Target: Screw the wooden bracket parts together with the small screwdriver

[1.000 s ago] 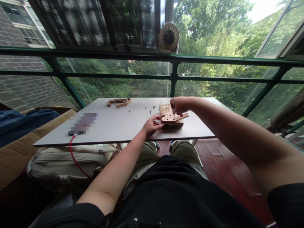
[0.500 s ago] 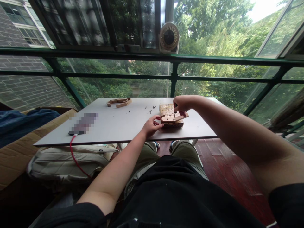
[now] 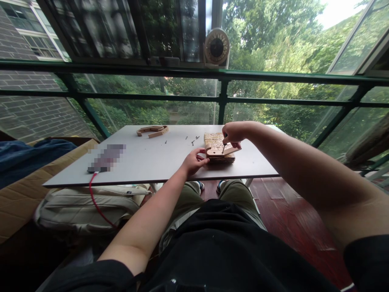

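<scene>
My right hand is closed around a screwdriver, its tip down on a hole in a hook-shaped wooden piece. That piece lies on a pitted, scarred wooden block near the table's front edge. My left hand grips the left end of the wooden piece and the block, thumb low and fingers above. Several small dark screws lie on the table left of the block. Farther left rests another curved wooden part with holes in it.
On the left of the white table lies a blurred-out flat device with a red cable hanging off the edge. A beige bag and a cardboard box stand to the left. A fan is behind the green railing.
The screwdriver's handle leans slightly more to the right, and my right hand has turned a little with it. My left hand and the wooden piece keep their places.
</scene>
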A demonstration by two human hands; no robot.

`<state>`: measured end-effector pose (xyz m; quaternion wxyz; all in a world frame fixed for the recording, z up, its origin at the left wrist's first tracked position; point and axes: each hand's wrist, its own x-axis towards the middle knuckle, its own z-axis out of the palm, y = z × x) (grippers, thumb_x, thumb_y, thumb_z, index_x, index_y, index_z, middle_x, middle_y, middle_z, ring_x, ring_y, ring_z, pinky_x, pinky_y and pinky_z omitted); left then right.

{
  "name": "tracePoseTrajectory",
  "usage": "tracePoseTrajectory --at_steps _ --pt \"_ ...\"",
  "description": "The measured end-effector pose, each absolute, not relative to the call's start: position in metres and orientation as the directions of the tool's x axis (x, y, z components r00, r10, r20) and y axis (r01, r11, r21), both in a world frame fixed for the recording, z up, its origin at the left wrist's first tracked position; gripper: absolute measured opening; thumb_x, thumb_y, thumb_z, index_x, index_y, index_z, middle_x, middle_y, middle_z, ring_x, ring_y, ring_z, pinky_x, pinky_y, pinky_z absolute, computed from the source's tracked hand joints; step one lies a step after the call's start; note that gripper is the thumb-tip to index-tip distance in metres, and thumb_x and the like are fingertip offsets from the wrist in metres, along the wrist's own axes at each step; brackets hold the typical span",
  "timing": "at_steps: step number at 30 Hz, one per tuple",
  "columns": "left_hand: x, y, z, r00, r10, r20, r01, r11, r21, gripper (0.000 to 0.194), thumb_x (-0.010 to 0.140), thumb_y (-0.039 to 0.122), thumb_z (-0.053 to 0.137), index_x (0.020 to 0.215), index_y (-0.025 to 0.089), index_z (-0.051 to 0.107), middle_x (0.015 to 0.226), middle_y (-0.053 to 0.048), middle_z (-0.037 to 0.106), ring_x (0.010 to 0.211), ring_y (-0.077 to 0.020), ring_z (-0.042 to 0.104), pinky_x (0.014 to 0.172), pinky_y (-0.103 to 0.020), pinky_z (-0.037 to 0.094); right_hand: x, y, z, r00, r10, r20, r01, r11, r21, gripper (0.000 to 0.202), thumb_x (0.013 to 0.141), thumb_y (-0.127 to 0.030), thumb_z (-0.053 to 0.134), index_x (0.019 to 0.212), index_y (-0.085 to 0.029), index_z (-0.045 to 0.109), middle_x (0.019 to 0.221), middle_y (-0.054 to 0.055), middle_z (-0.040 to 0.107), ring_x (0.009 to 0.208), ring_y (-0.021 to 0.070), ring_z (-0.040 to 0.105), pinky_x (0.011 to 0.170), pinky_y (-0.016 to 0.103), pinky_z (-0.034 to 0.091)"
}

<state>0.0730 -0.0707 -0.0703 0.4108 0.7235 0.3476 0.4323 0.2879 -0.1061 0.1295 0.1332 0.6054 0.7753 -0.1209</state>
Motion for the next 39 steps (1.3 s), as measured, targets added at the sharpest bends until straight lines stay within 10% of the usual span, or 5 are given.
tracePoseTrajectory --at_steps 12,23,39 --pt "0.0722 -0.0700 -0.0701 0.377 0.865 0.332 0.159 -0.414 0.896 0.058 0.073 0.037 0.081 0.124 0.018 0.061 0.125 -0.013 0.067 0.075 -0.0124 0.066 0.068 -0.027 0.058 0.2817 -0.1122 0.1271 -0.230 0.919 -0.321 0.973 0.214 -0.084 0.022 0.095 -0.023 0.059 0.107 -0.006 0.067 0.077 0.010 0.077 0.061 0.0192 0.072 0.065 0.031 0.055" --pt "0.0742 -0.0691 -0.0736 0.354 0.869 0.345 0.162 -0.420 0.893 0.057 0.073 0.038 0.081 0.123 0.019 0.062 0.125 -0.012 0.067 0.077 -0.0127 0.067 0.069 -0.027 0.058 0.2815 -0.1058 0.1331 -0.263 0.910 -0.321 0.938 0.319 0.136 0.033 0.097 -0.035 0.055 0.088 -0.009 0.074 0.063 0.009 0.073 0.065 0.0195 0.067 0.077 0.035 0.048" --pt "0.0736 -0.0706 -0.0719 0.358 0.871 0.336 0.165 -0.413 0.896 0.059 0.073 0.038 0.081 0.125 0.019 0.062 0.120 -0.011 0.070 0.077 -0.0133 0.067 0.069 -0.027 0.058 0.2789 -0.1040 0.1300 -0.133 0.929 -0.347 0.976 0.184 0.118 0.057 0.102 -0.048 0.042 0.082 -0.004 0.072 0.064 0.013 0.071 0.060 0.0209 0.068 0.081 0.037 0.052"
